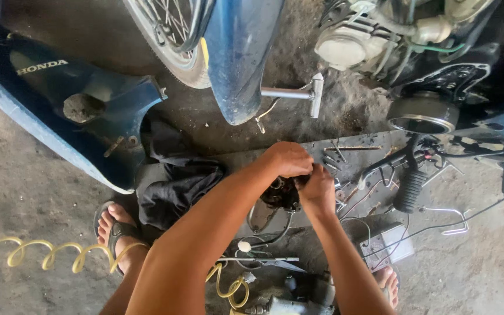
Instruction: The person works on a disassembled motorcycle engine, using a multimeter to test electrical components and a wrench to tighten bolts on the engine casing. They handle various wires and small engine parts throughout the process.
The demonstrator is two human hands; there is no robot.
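Note:
My left hand [289, 158] and my right hand [317, 189] meet over a small dark, greasy motorcycle part [280, 193] with wires hanging from it. Both hands close around it, the left from above, the right from the right side. The part is held just above a grey board [357, 146] lying on the ground. My fingers hide most of the part.
Loose bolts and thin rods [336, 153] lie on the board beside a black handlebar grip with cables [410, 186]. A T-handle wrench [304, 93] lies near the blue fender [240, 64]. A dark rag [173, 184], a blue body panel [71, 111], a yellow coiled hose [48, 254] and an engine [374, 41] surround me.

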